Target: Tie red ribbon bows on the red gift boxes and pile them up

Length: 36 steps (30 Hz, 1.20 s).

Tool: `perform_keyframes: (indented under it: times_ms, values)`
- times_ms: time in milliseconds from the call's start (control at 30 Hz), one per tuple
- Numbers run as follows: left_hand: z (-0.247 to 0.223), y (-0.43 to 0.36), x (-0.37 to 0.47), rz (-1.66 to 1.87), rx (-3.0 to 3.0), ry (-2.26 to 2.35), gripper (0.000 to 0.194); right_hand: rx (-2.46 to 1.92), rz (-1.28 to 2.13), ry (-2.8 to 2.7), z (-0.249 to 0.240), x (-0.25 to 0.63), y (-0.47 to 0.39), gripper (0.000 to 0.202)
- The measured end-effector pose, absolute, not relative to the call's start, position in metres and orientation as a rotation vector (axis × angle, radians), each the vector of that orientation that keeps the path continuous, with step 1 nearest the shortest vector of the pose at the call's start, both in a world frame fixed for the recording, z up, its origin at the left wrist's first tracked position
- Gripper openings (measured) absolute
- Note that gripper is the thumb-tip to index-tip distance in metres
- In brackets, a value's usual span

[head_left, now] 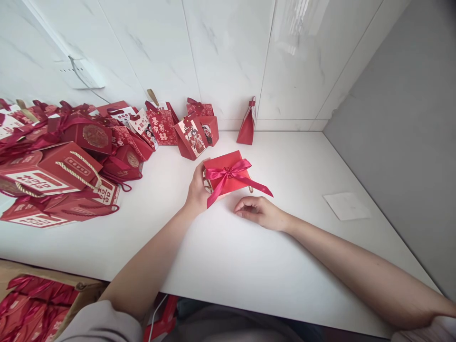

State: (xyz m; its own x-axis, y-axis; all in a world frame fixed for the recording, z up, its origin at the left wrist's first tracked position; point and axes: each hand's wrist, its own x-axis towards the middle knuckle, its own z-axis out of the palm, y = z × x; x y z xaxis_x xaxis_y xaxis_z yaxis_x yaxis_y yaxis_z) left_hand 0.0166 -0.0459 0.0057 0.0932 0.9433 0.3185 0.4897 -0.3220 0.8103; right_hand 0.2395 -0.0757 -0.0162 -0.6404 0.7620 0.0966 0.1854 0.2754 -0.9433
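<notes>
Between the back and near edges of a white counter (213, 256), a red box (233, 158) is gripped at its left side by the left hand (197, 192). Its bow (230, 174) could be loosened if the trailing ribbon end (262, 188) were snagged by the empty, loosely open right hand (265, 213). The long axis is slanted left to right, the right end angled slightly backward.

The red gift box (233, 178) sits on the white worktop (213, 251), slightly angled. A glossy pinkish-red ribbon (231, 172) is tied across its top in a bow, tails trailing.
</notes>
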Motion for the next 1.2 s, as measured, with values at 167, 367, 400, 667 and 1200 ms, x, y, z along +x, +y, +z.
perform_keyframes:
  times_ms: [167,367,400,667,1200]
  values:
    - [0.004,-0.043,0.016,1.233,1.959,1.366,0.090,-0.731,1.541,-1.898,-0.017,0.246,-0.074,0.028]
    - [-0.007,-0.028,0.009,1.499,2.196,1.120,0.094,-0.397,1.891,-1.611,-0.026,0.254,-0.062,0.059]
    - [-0.007,-0.026,0.008,1.517,2.210,1.088,0.095,-0.399,1.927,-1.555,-0.027,0.254,-0.061,0.061]
    - [-0.007,-0.028,0.009,1.528,2.211,1.069,0.094,-0.649,1.964,-1.299,-0.023,0.252,-0.060,0.027]
    - [-0.013,-0.036,0.016,1.282,2.010,1.244,0.089,-0.597,1.912,-1.833,-0.011,0.251,-0.070,0.030]
